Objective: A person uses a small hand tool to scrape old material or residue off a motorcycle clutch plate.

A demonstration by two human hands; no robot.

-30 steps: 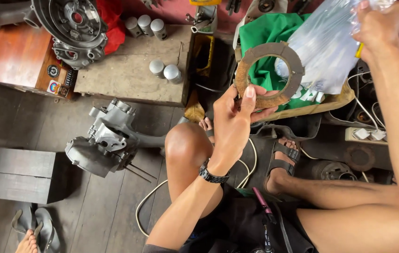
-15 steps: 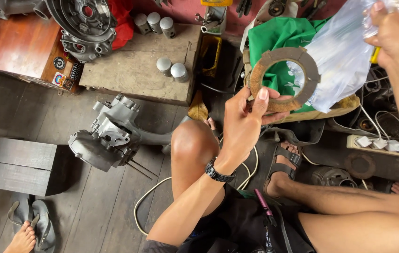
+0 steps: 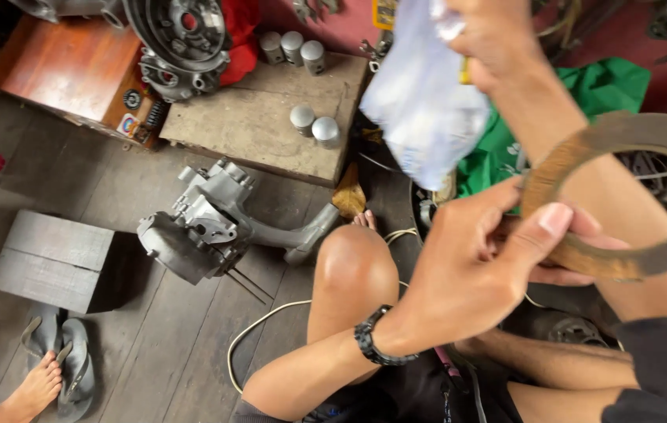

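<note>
Friction ring [image 3: 623, 200], brown, worn | my left hand [image 3: 474, 266] pinches its rim | my right hand [image 3: 498, 35] closed on clear plastic bag [image 3: 424, 102]

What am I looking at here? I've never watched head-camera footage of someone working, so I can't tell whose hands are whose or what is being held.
The camera sits on a person's head and looks down, so both arms reaching into view are their own. They sit on a wooden plank floor, one bare knee raised. The left hand, with a black wristwatch, pinches a flat brown ring-shaped disc. The right hand holds up a crumpled clear plastic bag. On the floor lies a grey metal engine casing, beside a dark wooden block. A low board carries small metal cylinders. The bare foot at the lower left belongs to someone else.
</note>
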